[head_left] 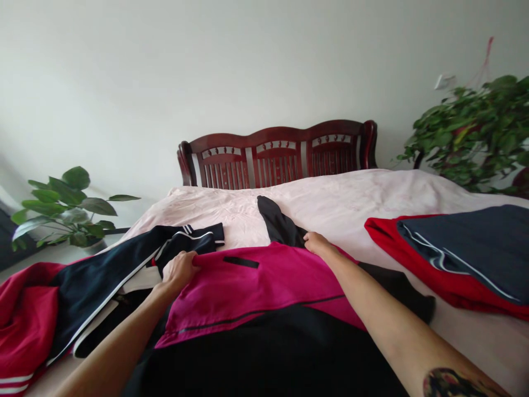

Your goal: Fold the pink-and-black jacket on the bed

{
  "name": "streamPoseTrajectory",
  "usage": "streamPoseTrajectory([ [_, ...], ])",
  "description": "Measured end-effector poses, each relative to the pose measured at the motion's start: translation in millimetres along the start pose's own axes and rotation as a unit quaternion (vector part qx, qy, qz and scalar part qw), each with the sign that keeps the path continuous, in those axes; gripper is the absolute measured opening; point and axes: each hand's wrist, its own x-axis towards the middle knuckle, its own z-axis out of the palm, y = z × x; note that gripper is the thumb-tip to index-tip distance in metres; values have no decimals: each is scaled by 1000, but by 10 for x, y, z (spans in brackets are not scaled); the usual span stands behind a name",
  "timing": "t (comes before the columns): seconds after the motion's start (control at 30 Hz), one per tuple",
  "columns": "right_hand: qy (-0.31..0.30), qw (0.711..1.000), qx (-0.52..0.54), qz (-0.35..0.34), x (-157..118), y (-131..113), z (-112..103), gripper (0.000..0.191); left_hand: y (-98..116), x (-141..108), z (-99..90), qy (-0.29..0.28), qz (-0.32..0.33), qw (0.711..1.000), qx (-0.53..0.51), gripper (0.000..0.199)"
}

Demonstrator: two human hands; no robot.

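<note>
A magenta and black jacket (248,281) lies spread on the bed before me, with a short black strip on its magenta part. My left hand (181,270) is closed on the jacket's magenta edge at the left. Farther right, my right hand (317,243) pinches the jacket where a black sleeve (279,220) meets the magenta cloth. That sleeve points away from me toward the headboard. Beyond my right forearm, another black part (403,289) of the jacket reaches out to the right.
Left of the jacket lie a navy garment with white stripes (103,275) and a red garment (31,309). Folded navy clothing (479,248) rests on red cloth (384,231) at right. Pink sheet (343,204), wooden headboard (275,157), and potted plants (76,204) surround these.
</note>
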Motion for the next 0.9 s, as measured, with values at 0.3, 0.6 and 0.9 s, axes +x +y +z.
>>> streamPoseTrajectory([
  [0.3,14,998,22,51,-3,135,-205,48,33,-318,-87,21,2,998,-52,22],
  [0.6,-10,993,53,100,175,26,1,53,-80,-291,-81,-24,0,989,-147,13],
  [0.9,-15,963,254,91,75,142,-281,21,-170,-400,-35,14,-4,985,-171,17],
])
